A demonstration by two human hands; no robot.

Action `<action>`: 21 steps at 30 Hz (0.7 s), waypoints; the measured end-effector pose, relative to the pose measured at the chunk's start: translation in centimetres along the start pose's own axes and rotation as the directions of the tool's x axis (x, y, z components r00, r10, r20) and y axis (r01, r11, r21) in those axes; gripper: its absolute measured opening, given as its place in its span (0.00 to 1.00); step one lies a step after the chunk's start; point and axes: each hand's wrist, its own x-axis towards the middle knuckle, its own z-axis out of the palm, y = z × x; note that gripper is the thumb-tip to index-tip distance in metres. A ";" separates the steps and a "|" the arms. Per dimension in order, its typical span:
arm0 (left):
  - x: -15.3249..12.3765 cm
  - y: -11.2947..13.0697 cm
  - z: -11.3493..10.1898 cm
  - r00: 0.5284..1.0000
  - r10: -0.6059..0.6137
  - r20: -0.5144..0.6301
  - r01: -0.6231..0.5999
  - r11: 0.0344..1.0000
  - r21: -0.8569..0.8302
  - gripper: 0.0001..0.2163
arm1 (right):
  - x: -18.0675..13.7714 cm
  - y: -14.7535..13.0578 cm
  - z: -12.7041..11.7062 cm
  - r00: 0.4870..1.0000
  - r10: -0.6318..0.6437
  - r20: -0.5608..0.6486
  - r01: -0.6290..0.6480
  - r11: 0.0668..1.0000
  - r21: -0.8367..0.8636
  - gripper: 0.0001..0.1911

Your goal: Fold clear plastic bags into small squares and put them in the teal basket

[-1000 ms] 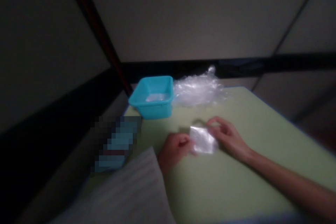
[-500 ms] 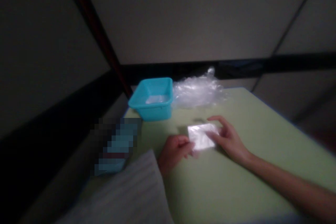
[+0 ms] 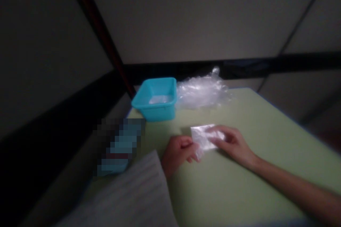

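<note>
A small, shiny, clear plastic bag (image 3: 201, 136) lies between my hands, low over the table. My left hand (image 3: 179, 154) pinches its lower left corner between thumb and fingers. My right hand (image 3: 234, 143) grips the bag from the right, with thumb and fingers laid over its face and right edge. Whether anything is inside the bag cannot be made out through the glare and blur. A grey ribbed sleeve (image 3: 133, 195) covers my left forearm.
On the yellow-green table (image 3: 213, 188), a turquoise plastic basket (image 3: 161, 112) stands at the back left, holding something flat and pale. Beside it is a heap of clear plastic bags (image 3: 202, 92). A pixelated bluish object (image 3: 121, 147) lies at the left edge. A wall (image 3: 199, 17) rises behind.
The raised fingers of my right hand have come down onto the bag's face. My left hand keeps its pinch in nearly the same place. The view has shifted slightly.
</note>
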 end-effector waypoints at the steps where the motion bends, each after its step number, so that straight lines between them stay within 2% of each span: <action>1: -0.1 0.0 0.0 1.000 -0.001 -0.002 0.001 1.000 -0.003 0.11 | 0.0 0.1 0.0 1.000 0.005 0.010 -0.005 1.000 -0.011 0.10; 9: -0.1 -0.1 0.1 0.999 -0.013 0.051 0.012 1.000 0.012 0.09 | 0.1 0.6 -0.5 0.997 0.073 -0.012 -0.073 0.997 0.038 0.10; 12: 0.1 0.2 -0.2 0.998 0.039 -0.052 -0.036 0.997 0.061 0.08 | 0.2 0.8 -0.7 0.993 0.108 -0.041 -0.105 0.991 0.080 0.11; 14: 0.2 0.4 -0.7 0.973 0.151 -0.175 -0.116 0.974 0.195 0.06 | 0.2 1.0 -0.7 0.990 0.134 -0.045 -0.129 0.987 0.097 0.12; 15: 0.2 0.5 -1.1 0.941 0.246 -0.232 -0.169 0.936 0.309 0.06 | 0.1 1.0 -0.7 0.989 0.145 -0.042 -0.140 0.985 0.106 0.12; 17: 0.3 0.9 -2.2 0.825 0.492 -0.278 -0.259 0.766 0.588 0.05 | 0.0 1.2 -0.7 0.986 0.164 -0.035 -0.159 0.980 0.117 0.13; 19: 0.3 1.3 -3.3 0.690 0.692 -0.213 -0.263 0.513 0.817 0.06 | -0.1 1.4 -0.7 0.983 0.182 -0.025 -0.178 0.977 0.117 0.12; 20: 0.4 1.5 -3.8 0.644 0.746 -0.167 -0.233 0.400 0.887 0.08 | -0.1 1.5 -0.7 0.983 0.185 -0.019 -0.182 0.977 0.111 0.12; 21: 0.4 1.7 -4.3 0.622 0.772 -0.130 -0.192 0.311 0.931 0.11 | -0.2 1.6 -0.6 0.983 0.186 -0.013 -0.183 0.978 0.103 0.12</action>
